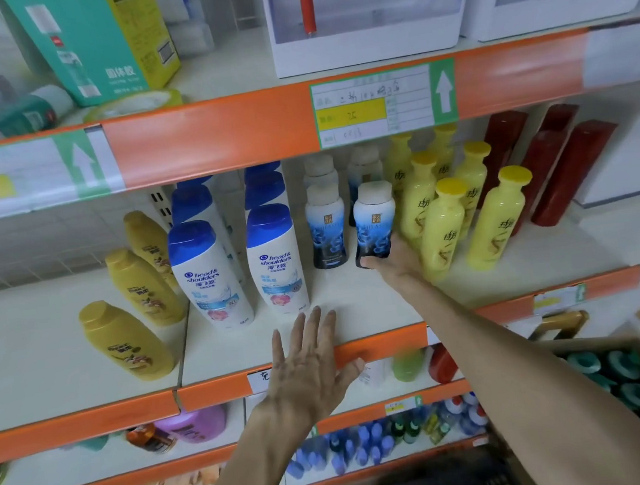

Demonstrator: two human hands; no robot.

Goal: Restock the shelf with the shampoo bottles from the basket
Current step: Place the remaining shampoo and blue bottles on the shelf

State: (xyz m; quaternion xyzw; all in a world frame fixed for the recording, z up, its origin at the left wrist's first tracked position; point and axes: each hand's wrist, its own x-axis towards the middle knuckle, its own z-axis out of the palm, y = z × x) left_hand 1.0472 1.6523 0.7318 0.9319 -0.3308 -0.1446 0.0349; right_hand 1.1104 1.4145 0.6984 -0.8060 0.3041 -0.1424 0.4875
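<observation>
My right hand [394,260] grips the base of a blue-and-white shampoo bottle with a white cap [374,221], holding it upright on the middle shelf [355,297] beside a matching bottle [326,226]. More of the same stand behind. My left hand [308,364] rests open on the shelf's orange front edge, fingers spread, holding nothing. A dark basket [450,480] shows at the bottom edge, its contents hidden.
White Head & Shoulders bottles [275,258] stand left of the blue ones, gold bottles [124,339] further left, yellow bottles [442,226] and red ones [573,171] to the right. A cardboard box of teal-capped items [612,374] sits lower right. Boxes fill the upper shelf.
</observation>
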